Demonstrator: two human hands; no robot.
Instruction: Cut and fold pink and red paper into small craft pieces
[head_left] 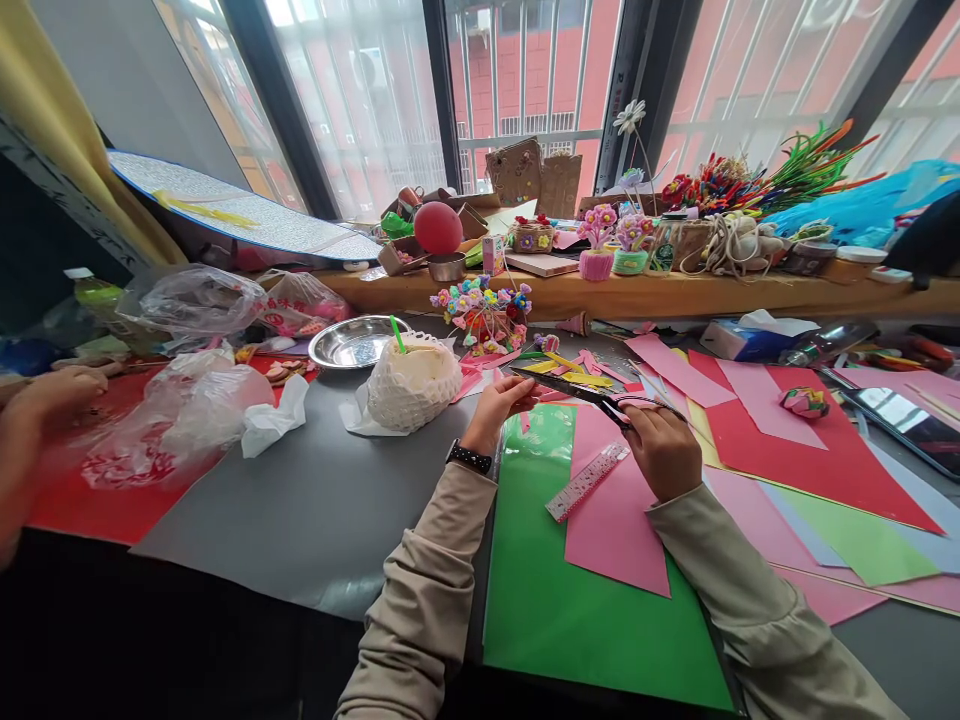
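My right hand (664,450) grips the handles of a pair of dark scissors (570,387), whose blades point left. Close to the blade tips, my left hand (496,408) is closed in a pinch; what lies between its fingers is too small to make out. Below both hands, a pink paper sheet (619,540) and a pink-edged ruler (589,480) lie on a green board (532,600). Just beyond the blades, yellow and pink paper strips (585,378) are scattered on the table.
A fruit in white foam netting (412,385) with a green straw stands left, beside a metal plate (349,342). Plastic bags (202,400) and another person's hand (56,395) are farther left. Coloured paper (787,440) and a phone (911,420) lie right. Crafts crowd the wooden ledge (540,295).
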